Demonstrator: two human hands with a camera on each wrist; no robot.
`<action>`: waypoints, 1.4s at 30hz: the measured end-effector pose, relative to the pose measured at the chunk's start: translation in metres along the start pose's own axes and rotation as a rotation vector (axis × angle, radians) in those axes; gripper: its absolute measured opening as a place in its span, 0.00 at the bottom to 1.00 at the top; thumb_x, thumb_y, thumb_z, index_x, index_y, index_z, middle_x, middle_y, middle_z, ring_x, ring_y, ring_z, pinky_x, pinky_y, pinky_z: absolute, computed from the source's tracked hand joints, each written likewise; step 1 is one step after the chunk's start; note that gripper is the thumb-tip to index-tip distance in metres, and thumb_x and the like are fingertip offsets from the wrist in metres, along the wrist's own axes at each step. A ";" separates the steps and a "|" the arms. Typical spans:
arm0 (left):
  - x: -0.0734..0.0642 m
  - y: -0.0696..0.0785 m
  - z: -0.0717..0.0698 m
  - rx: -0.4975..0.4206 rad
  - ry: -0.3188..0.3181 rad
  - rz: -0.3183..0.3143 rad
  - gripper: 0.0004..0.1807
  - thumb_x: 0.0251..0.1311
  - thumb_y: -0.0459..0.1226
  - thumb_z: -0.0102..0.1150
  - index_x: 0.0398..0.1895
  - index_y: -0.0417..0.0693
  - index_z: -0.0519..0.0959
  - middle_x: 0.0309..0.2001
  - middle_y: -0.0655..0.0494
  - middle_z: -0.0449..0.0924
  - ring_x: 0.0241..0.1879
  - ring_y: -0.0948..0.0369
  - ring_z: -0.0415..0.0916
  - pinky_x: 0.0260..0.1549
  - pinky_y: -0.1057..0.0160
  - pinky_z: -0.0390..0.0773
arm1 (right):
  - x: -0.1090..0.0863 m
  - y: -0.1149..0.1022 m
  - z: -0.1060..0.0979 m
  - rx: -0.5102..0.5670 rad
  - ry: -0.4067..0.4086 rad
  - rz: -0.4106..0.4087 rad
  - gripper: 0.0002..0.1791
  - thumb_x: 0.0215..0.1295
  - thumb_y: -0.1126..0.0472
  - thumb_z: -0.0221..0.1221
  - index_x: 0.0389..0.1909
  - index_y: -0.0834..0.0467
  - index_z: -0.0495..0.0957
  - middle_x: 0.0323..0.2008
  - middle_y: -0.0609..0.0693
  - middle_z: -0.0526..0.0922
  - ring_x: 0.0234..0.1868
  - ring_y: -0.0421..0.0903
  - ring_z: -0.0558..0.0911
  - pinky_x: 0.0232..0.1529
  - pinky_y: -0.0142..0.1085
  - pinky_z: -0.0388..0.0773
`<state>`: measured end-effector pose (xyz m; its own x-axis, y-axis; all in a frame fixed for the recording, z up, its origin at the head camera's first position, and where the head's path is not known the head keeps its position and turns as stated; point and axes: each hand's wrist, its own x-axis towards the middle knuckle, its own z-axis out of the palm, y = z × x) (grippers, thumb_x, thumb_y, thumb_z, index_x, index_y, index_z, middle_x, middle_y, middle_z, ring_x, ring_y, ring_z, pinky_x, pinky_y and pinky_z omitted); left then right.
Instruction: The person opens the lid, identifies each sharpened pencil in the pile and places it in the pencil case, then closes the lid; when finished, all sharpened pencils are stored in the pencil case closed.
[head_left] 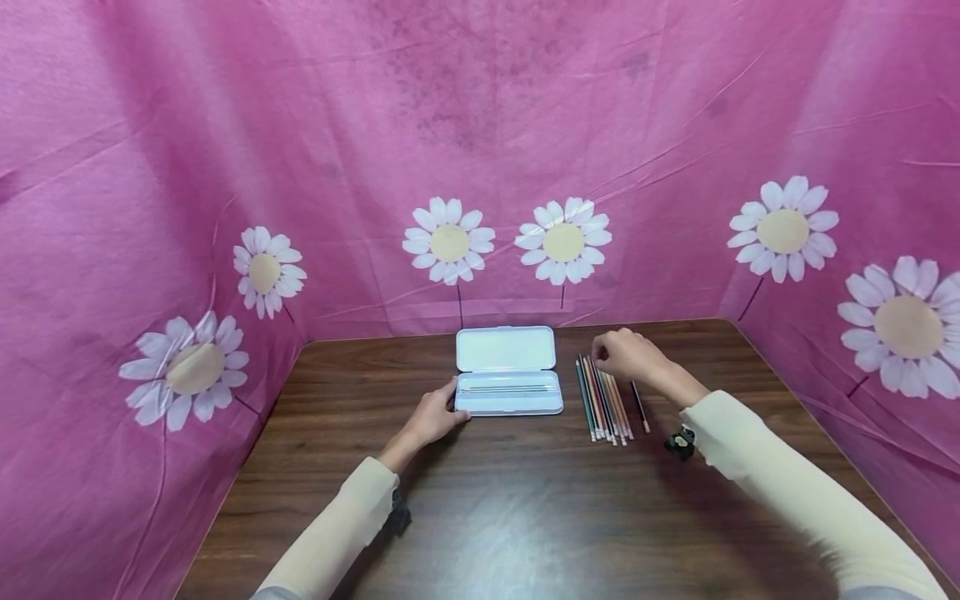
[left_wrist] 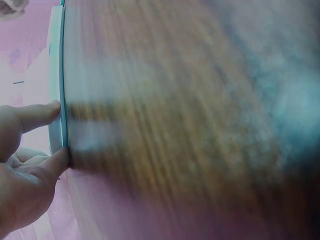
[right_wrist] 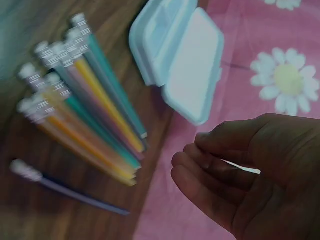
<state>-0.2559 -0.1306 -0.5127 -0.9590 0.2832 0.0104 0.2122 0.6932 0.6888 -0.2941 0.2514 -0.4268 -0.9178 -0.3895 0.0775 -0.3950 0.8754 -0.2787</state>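
- Holding an open white pencil case (head_left: pixel 517 406) at its near left corner, a person's left hand (head_left: pixel 429 418) sets its thumb along the front edge and a finger against the end; this grip probably keeps the light case from sliding on the counter (head_left: pixel 450 492).
- The right hand (head_left: pixel 628 354) hovers over the far ends of a row of pencils (head_left: pixel 600 408), to the right of the case. Its fingers are loosely bent, the thumb close to the fingertips, and the right wrist view shows nothing pinched between them. Whether the tips touch one another is hard to tell.
- The case lies lengthwise across the far part of the counter, facing the person. Its lid (head_left: pixel 506 348) is folded back on the far side, which leaves the inside within easy reach.
- In the case, slim pale pencils (head_left: pixel 510 388) lie along its length, seemingly because the long, narrow shape suits them that way. They are too small to count.
- The pencils in the row lie close together, white eraser ends toward the person, likely so that one can be singled out easily. Teal, yellow, purple and orange barrels show.
- One dark pencil (head_left: pixel 640 407) lies just to the right of the row, apart from it.
- Behind the counter hangs a pink cloth (head_left: pixel 480 108) printed with white daisies (head_left: pixel 450 243).
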 end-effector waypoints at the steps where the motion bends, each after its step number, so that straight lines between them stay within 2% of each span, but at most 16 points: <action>1: 0.000 0.000 0.000 -0.002 -0.001 -0.002 0.44 0.68 0.37 0.71 0.81 0.30 0.61 0.77 0.32 0.66 0.76 0.42 0.69 0.76 0.44 0.69 | -0.002 0.005 0.003 0.004 -0.003 0.012 0.05 0.62 0.68 0.62 0.34 0.58 0.87 0.26 0.47 0.83 0.25 0.43 0.74 0.28 0.38 0.71; 7: -0.001 0.001 0.000 -0.020 -0.005 0.001 0.44 0.68 0.36 0.71 0.81 0.30 0.60 0.78 0.32 0.65 0.76 0.42 0.68 0.76 0.45 0.69 | -0.014 0.032 0.019 0.046 -0.037 0.096 0.04 0.64 0.65 0.62 0.31 0.58 0.85 0.24 0.48 0.81 0.25 0.44 0.75 0.27 0.38 0.72; 13: 0.001 0.001 0.001 -0.024 0.002 0.014 0.44 0.67 0.36 0.71 0.80 0.28 0.60 0.77 0.30 0.65 0.75 0.42 0.70 0.75 0.45 0.70 | -0.017 0.046 0.035 0.114 -0.086 0.183 0.05 0.67 0.64 0.60 0.33 0.58 0.84 0.22 0.49 0.82 0.20 0.43 0.80 0.22 0.36 0.75; 17: 0.002 0.000 0.002 -0.029 0.001 0.010 0.44 0.67 0.35 0.71 0.80 0.28 0.60 0.77 0.30 0.65 0.75 0.43 0.70 0.75 0.47 0.71 | -0.019 0.049 0.045 0.167 -0.067 0.172 0.05 0.64 0.65 0.59 0.29 0.57 0.82 0.21 0.49 0.81 0.18 0.43 0.80 0.21 0.37 0.76; 18: 0.002 0.000 0.002 -0.033 -0.001 0.007 0.44 0.67 0.35 0.71 0.80 0.28 0.60 0.77 0.30 0.64 0.75 0.43 0.70 0.75 0.47 0.71 | -0.019 0.056 0.051 0.179 -0.045 0.142 0.06 0.64 0.63 0.59 0.28 0.55 0.81 0.20 0.47 0.80 0.18 0.41 0.78 0.20 0.36 0.74; 21: 0.001 0.001 0.002 -0.040 -0.003 0.006 0.44 0.67 0.35 0.71 0.80 0.27 0.60 0.78 0.30 0.64 0.74 0.43 0.71 0.74 0.47 0.72 | -0.019 0.057 0.055 0.179 -0.021 0.134 0.09 0.62 0.64 0.58 0.23 0.53 0.77 0.18 0.46 0.77 0.16 0.41 0.76 0.19 0.37 0.72; 24: 0.000 0.001 0.001 -0.040 -0.001 0.006 0.44 0.67 0.35 0.71 0.80 0.27 0.60 0.77 0.30 0.64 0.74 0.43 0.71 0.74 0.47 0.72 | -0.018 0.057 0.056 0.171 -0.030 0.178 0.14 0.62 0.64 0.58 0.17 0.51 0.73 0.15 0.45 0.75 0.15 0.41 0.75 0.18 0.35 0.70; 26: 0.000 0.001 0.001 -0.041 0.001 0.004 0.44 0.67 0.35 0.71 0.80 0.28 0.60 0.77 0.30 0.64 0.75 0.43 0.70 0.74 0.47 0.71 | -0.018 0.048 0.052 0.154 -0.064 0.232 0.17 0.62 0.65 0.58 0.13 0.51 0.71 0.13 0.46 0.74 0.14 0.42 0.76 0.17 0.35 0.72; 31: 0.001 -0.001 0.002 -0.045 0.002 0.005 0.44 0.67 0.35 0.71 0.80 0.28 0.60 0.77 0.30 0.64 0.75 0.43 0.70 0.74 0.47 0.72 | -0.017 0.041 0.049 0.136 -0.100 0.303 0.21 0.62 0.63 0.60 0.10 0.50 0.68 0.11 0.46 0.74 0.13 0.42 0.78 0.17 0.34 0.76; 37: 0.001 -0.002 0.002 -0.038 0.002 0.000 0.44 0.67 0.35 0.71 0.80 0.28 0.60 0.78 0.31 0.64 0.76 0.43 0.69 0.75 0.47 0.70 | -0.013 0.041 0.051 0.160 -0.127 0.359 0.17 0.62 0.62 0.62 0.14 0.56 0.72 0.14 0.52 0.79 0.14 0.46 0.83 0.19 0.38 0.81; 42: 0.001 -0.002 0.002 -0.049 -0.005 0.001 0.44 0.68 0.35 0.71 0.80 0.27 0.59 0.78 0.30 0.63 0.75 0.43 0.70 0.74 0.47 0.71 | 0.000 0.071 0.074 0.161 -0.125 0.332 0.09 0.58 0.62 0.62 0.25 0.63 0.76 0.20 0.60 0.81 0.14 0.48 0.83 0.17 0.41 0.81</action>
<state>-0.2571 -0.1305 -0.5155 -0.9579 0.2869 0.0078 0.2035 0.6597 0.7235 -0.3190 0.2924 -0.5177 -0.9786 -0.1336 -0.1568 -0.0571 0.9073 -0.4165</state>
